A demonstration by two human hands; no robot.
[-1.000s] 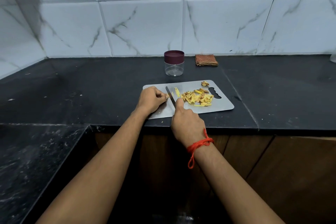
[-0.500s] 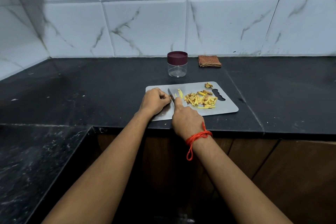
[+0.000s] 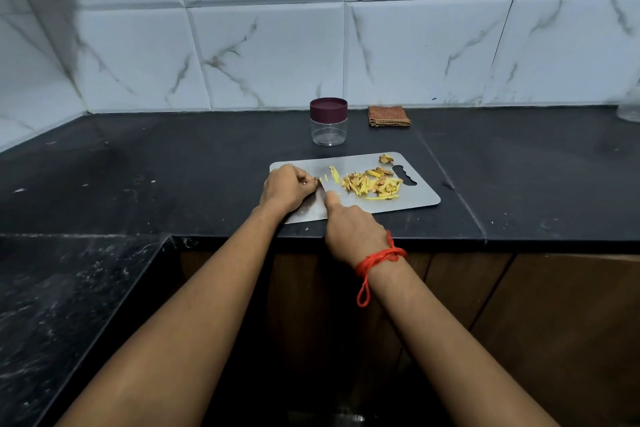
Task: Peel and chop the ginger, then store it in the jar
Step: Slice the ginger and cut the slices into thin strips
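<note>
Left hand (image 3: 285, 187) curls at the board's (image 3: 415, 199) 9 o'clock end, fingertips apparently pinning a ginger stub (image 3: 316, 179), mostly hidden. Knife (image 3: 321, 188) stands just beside them, gripped by the right hand (image 3: 349, 229). Chopped ginger (image 3: 372, 184) lies at 3 o'clock, the lidded jar (image 3: 328, 121) at 12. Risk: the stub slips and the blade nicks fingertips.
</note>
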